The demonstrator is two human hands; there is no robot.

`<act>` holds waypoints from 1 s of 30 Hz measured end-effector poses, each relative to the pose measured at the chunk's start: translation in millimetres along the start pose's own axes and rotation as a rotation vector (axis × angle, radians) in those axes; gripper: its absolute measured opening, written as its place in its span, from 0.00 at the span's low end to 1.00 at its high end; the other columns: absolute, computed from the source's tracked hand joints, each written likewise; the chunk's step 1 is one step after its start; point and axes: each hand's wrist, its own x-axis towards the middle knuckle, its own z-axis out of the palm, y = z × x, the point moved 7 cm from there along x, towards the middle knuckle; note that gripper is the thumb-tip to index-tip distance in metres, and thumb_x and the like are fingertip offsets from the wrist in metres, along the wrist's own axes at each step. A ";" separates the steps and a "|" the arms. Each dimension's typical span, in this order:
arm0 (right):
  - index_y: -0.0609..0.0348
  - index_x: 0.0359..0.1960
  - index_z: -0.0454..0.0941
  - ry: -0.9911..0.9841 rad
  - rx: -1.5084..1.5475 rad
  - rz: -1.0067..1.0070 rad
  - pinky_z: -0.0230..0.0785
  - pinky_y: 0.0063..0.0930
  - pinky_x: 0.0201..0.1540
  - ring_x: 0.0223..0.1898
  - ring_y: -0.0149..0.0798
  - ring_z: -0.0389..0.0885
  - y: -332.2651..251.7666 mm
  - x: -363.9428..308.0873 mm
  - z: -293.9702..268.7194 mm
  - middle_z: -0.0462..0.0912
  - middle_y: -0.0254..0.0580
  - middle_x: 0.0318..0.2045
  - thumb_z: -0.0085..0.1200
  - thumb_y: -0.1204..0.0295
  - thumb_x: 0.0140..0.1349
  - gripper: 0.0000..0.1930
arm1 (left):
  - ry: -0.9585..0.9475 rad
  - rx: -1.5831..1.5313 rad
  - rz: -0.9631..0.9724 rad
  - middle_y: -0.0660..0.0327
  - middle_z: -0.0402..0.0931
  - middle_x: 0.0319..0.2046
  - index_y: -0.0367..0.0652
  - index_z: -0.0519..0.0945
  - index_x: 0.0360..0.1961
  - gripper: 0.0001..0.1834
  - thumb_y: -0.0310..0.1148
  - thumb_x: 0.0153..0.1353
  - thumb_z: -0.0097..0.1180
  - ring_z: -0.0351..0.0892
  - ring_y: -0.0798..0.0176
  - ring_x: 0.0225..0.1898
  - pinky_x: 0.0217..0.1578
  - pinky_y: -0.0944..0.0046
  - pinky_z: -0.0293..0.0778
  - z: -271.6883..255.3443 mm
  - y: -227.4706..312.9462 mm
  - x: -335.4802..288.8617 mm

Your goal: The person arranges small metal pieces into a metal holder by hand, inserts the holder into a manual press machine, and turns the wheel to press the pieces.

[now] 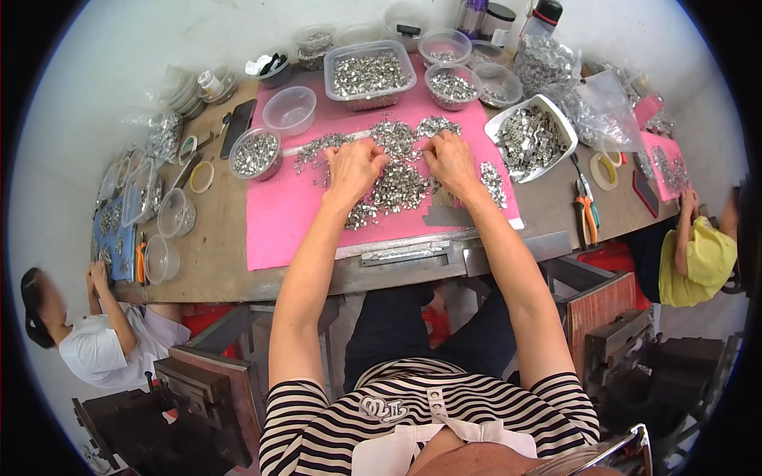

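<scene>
Small metal pieces (399, 186) all over, looks like a sort about halfway done.
Watching remotely, with the pink mat (294, 230) on the bench (210, 238) as my clock: main heap's near the centre, smaller piles (438, 125) around 10, 12, 1 and 4. I've got the left hand (354, 168) toward 11 and the right hand (450, 164) toward 1, fingers curled down at the piles; can't tell if either's pinching anything. Some splitting up seems done, but I'd guess plenty's left: the rectangular tub (373, 98) at 12, white tray (494, 127) at 2 and round bowl (258, 174) at 10 are all loaded.
</scene>
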 end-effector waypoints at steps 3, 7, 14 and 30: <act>0.61 0.33 0.83 -0.083 0.006 0.050 0.69 0.49 0.49 0.43 0.53 0.80 3.7 3.3 7.2 0.81 0.49 0.36 0.59 0.71 0.59 0.07 | -0.048 0.093 -0.011 0.58 0.86 0.31 0.46 0.88 0.32 0.07 0.37 0.58 0.65 0.82 0.52 0.42 0.54 0.45 0.59 8.0 1.4 4.3; 0.64 0.29 0.82 -0.017 0.056 0.021 0.72 0.49 0.44 0.39 0.55 0.81 4.0 4.5 4.1 0.81 0.50 0.32 0.61 0.72 0.57 0.07 | 0.012 0.140 0.049 0.56 0.86 0.34 0.46 0.88 0.31 0.06 0.36 0.57 0.65 0.81 0.51 0.44 0.58 0.41 0.58 14.9 -0.3 4.0; 0.64 0.29 0.82 0.054 0.093 -0.041 0.72 0.48 0.43 0.37 0.53 0.81 -1.9 4.2 -1.5 0.81 0.49 0.31 0.61 0.73 0.58 0.06 | 0.138 0.334 0.228 0.61 0.83 0.35 0.47 0.87 0.33 0.05 0.36 0.61 0.64 0.79 0.55 0.45 0.61 0.40 0.56 10.9 16.1 -5.3; 0.61 0.29 0.81 -0.230 0.470 0.077 0.69 0.43 0.43 0.36 0.49 0.82 -36.9 -52.0 -43.9 0.82 0.47 0.29 0.60 0.73 0.56 0.05 | 0.131 0.087 0.301 0.62 0.80 0.32 0.46 0.83 0.34 0.03 0.32 0.61 0.61 0.80 0.58 0.41 0.60 0.40 0.57 -8.3 12.2 -16.2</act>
